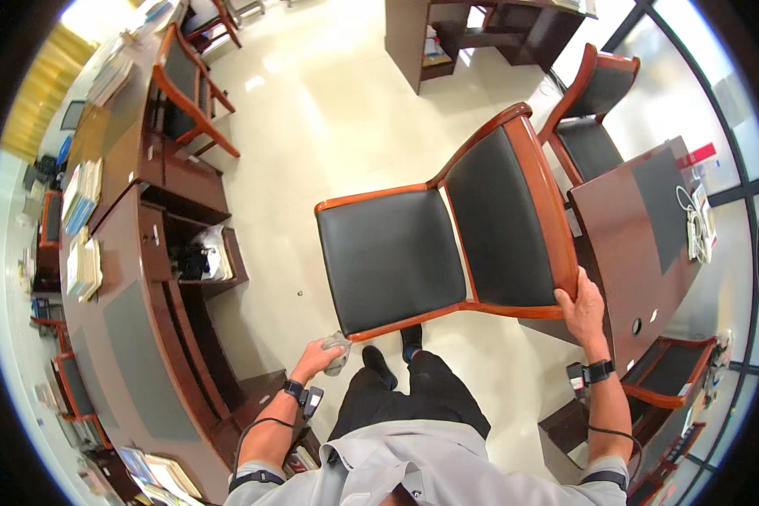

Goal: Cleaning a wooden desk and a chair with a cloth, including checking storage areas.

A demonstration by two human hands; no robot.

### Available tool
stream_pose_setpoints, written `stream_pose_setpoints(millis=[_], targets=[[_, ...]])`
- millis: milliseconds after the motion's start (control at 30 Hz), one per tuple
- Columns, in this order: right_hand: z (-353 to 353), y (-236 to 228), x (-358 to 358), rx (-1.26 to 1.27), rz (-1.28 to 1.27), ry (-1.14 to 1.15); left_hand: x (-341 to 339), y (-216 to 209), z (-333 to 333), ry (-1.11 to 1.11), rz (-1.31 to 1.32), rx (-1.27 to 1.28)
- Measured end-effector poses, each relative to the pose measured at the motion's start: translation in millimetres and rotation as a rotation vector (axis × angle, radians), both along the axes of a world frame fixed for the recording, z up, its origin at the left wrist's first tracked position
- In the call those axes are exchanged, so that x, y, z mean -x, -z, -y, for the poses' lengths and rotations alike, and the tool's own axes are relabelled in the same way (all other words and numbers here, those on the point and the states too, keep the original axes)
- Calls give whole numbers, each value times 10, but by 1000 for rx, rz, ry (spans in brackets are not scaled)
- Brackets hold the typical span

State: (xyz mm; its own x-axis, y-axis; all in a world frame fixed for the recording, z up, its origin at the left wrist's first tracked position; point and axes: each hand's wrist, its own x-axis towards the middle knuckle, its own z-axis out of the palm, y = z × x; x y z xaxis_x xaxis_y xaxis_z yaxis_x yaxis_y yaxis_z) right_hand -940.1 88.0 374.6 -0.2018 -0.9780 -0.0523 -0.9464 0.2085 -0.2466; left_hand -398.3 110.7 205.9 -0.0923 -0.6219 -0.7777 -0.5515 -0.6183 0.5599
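A wooden chair [447,228] with a black padded seat and back stands in front of me on the pale floor. My right hand [580,308] grips the top rail of its backrest at the lower right corner. My left hand [319,356] holds a grey cloth [339,350] against the front corner of the seat frame. Both wrists wear black bands with small devices, and cables run up my forearms. My dark trousers and shoes show below the seat.
A long curved wooden desk [126,337] with stacked books runs along the left. Another desk [641,244] with cables stands at the right, with chairs [590,110] behind and below it. More chairs [185,84] and a cabinet [447,42] stand farther off.
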Motion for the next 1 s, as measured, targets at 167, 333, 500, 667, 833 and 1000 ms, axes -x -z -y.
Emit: stream_pose_setpoints(millis=[167,333,500,667,833,1000], targets=[[-98,-26,-328,106,-25,-60,8,-129,-415,-92,-88,63],[-160,-14,-604,164,-123,-87,-42,-378,-883,-160,-48,123],[-131,16,-613,188,-134,-85,-118,-488,-1148,-250,-108,149],[-101,7,-619,93,-165,-79,180,-856,-1021,-254,-191,337],[-238,-265,-658,173,-201,-334,913,-1555,-626,-148,-354,550],[-484,-600,-1085,126,513,-689,1922,-1802,-276,-198,-728,539]])
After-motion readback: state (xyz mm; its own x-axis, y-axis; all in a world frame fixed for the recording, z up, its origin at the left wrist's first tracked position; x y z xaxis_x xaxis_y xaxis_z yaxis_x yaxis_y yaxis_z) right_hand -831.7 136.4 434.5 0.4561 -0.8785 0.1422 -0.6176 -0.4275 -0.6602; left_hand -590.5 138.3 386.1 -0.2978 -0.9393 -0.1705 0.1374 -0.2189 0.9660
